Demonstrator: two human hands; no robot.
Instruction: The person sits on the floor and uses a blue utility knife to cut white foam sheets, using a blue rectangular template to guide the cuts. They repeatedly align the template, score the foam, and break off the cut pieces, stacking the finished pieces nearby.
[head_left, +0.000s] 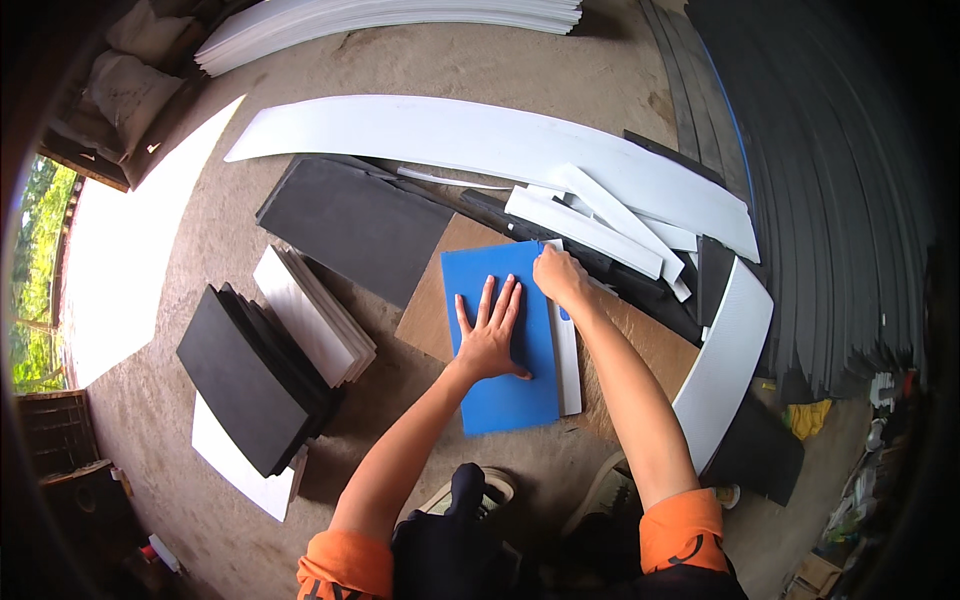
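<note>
Concrete floor [610,85], left hand [488,338] splayed on blue sheet [510,402], right hand [560,274] clenched, lettered sleeves [680,522]

Blue panel [538,330]: foam or plastic by appearance; smooth, matt face.
Brown board [664,352]: wood-like sheet; slight sheen, scuffed surface.
Long white panel [480,128]: foam or plastic, cannot tell which; smooth, low gloss.
Curved white panel [728,365]: finely textured face, matt.
Black slab [350,215]: rubber- or foam-like; matt, smooth.
White stack [305,310]: smooth upper face, faintly streaked.
Dark sheets [830,180]: matt, rubber-like.
Floor [390,440]: concrete by appearance; rough, stained.
Sleeves [345,562]: cloth, matt.
Yellow piece [810,418]: crumpled; material indeterminate.
</note>
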